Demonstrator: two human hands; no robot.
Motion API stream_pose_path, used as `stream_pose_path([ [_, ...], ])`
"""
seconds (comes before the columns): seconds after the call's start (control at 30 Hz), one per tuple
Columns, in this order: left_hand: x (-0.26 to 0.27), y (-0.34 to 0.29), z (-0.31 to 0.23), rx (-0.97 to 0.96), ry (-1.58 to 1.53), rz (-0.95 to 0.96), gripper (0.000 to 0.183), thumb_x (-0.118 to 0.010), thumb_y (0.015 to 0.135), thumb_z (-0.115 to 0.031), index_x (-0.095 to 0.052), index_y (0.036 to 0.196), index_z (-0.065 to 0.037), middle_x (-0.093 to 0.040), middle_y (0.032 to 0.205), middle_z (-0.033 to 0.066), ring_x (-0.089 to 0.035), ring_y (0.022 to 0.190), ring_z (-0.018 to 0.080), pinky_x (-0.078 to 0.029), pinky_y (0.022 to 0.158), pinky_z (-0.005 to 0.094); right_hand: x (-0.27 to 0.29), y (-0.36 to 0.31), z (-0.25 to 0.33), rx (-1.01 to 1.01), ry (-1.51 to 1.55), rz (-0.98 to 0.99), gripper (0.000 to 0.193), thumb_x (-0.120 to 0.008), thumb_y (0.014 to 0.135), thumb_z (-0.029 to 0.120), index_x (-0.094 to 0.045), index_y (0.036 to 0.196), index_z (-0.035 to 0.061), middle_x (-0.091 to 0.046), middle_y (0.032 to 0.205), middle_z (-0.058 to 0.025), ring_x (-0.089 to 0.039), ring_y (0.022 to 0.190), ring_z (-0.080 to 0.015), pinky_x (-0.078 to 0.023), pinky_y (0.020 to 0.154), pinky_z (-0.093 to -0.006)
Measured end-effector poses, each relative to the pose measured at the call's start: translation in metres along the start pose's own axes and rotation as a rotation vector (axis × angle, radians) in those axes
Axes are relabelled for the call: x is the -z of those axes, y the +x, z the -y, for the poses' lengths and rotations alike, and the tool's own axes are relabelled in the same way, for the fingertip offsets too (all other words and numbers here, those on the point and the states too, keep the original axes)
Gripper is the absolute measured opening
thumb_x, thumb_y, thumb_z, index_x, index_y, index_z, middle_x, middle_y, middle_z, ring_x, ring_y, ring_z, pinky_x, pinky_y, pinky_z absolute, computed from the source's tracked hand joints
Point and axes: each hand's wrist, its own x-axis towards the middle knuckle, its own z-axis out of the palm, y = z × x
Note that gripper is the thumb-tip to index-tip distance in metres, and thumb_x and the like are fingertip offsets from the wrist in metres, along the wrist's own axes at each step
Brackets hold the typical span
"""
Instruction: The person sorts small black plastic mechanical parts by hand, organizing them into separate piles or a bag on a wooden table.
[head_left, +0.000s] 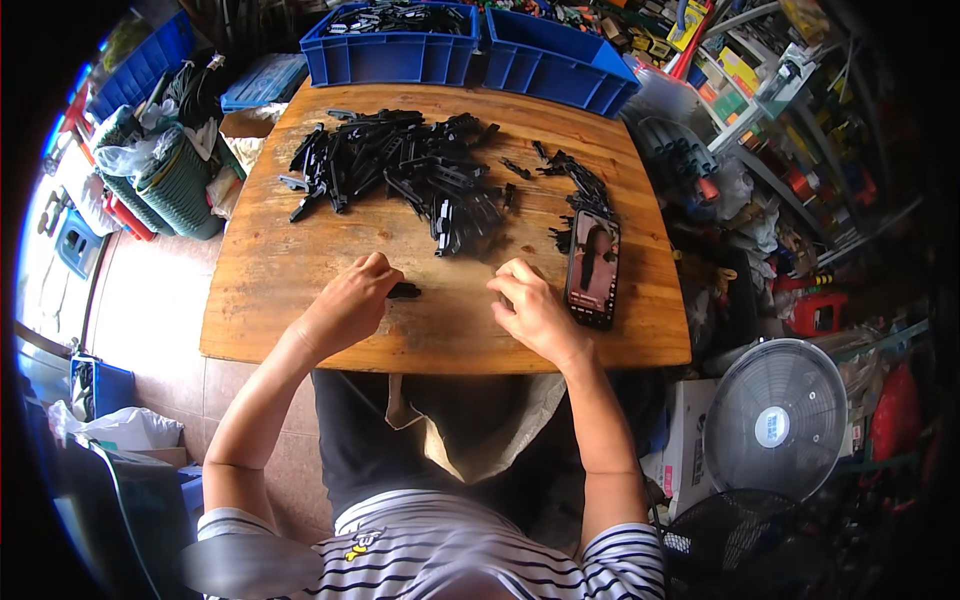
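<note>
My left hand is above the near part of the wooden table, its fingers pinched on a small black plastic piece that sticks out to the right. To the right of it, my right hand is held with curled fingers; whether anything small is between them does not show. Beyond both hands spreads a large heap of long black plastic pieces. A smaller group of black pieces lies at the right. Against that group leans a phone with its screen lit, just beside my right hand.
Two blue crates stand at the far edge: the left crate contains black pieces, beside the right crate. A beige cloth hangs over my lap. A fan is at the right, below crowded shelves. Green baskets stand at the left.
</note>
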Motion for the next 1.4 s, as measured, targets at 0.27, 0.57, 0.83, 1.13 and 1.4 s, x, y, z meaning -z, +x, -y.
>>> stream_pose_path([
  [0.27, -0.003, 0.012, -0.023, 0.253, -0.471, 0.114, 0.021, -0.050, 0.090, -0.013, -0.052, 0.107, 0.000, -0.056, 0.074, 0.0105, -0.059, 0.065, 0.0219, -0.046, 0.061, 0.0336, -0.006, -0.018, 0.021, -0.050, -0.067, -0.131, 0.016, -0.056, 0.079, -0.005, -0.061, 0.093, 0.0003, -0.058, 0.093, -0.0137, -0.060, 0.082, -0.0324, -0.049, 0.069, -0.0383],
  [0.57, -0.025, 0.028, -0.038, 0.443, -1.326, 0.257, 0.027, -0.049, 0.081, -0.010, -0.054, 0.106, -0.001, -0.049, 0.066, 0.0018, -0.043, 0.051, 0.0085, -0.035, 0.046, 0.0224, 0.006, -0.024, 0.048, 0.060, 0.319, -0.267, 0.018, -0.068, 0.078, -0.002, -0.063, 0.095, 0.0027, -0.061, 0.085, -0.0098, -0.061, 0.075, -0.0222, -0.048, 0.065, -0.0301],
  [0.83, -0.032, 0.023, -0.067, 0.070, -0.692, 0.113, 0.037, -0.058, 0.086, -0.022, -0.049, 0.113, 0.001, -0.058, 0.072, 0.0181, -0.060, 0.069, 0.0277, -0.044, 0.059, 0.0353, 0.008, -0.028, 0.044, 0.040, 0.316, -0.321, 0.014, -0.070, 0.076, 0.000, -0.065, 0.089, 0.0003, -0.063, 0.086, -0.0094, -0.062, 0.079, -0.0198, -0.050, 0.068, -0.0277],
  [1.13, -0.037, 0.017, -0.077, 0.050, -0.426, 0.087, 0.036, -0.062, 0.087, -0.021, -0.044, 0.109, 0.001, -0.055, 0.064, 0.0231, -0.058, 0.065, 0.0419, -0.043, 0.054, 0.0439, 0.000, -0.036, 0.039, 0.021, 0.398, -0.345, 0.023, -0.074, 0.075, 0.003, -0.066, 0.097, 0.0005, -0.061, 0.084, -0.0045, -0.059, 0.079, -0.0140, -0.048, 0.070, -0.0241],
  [1.4, -0.041, 0.010, -0.078, -0.009, -0.605, 0.070, 0.029, -0.061, 0.088, -0.022, -0.050, 0.103, 0.000, -0.055, 0.066, 0.0190, -0.058, 0.063, 0.0390, -0.044, 0.055, 0.0397, 0.000, -0.045, 0.042, -0.277, 0.984, -0.236, 0.033, -0.075, 0.078, 0.008, -0.056, 0.102, -0.0038, -0.063, 0.092, -0.0058, -0.059, 0.086, -0.0097, -0.049, 0.076, -0.0247],
])
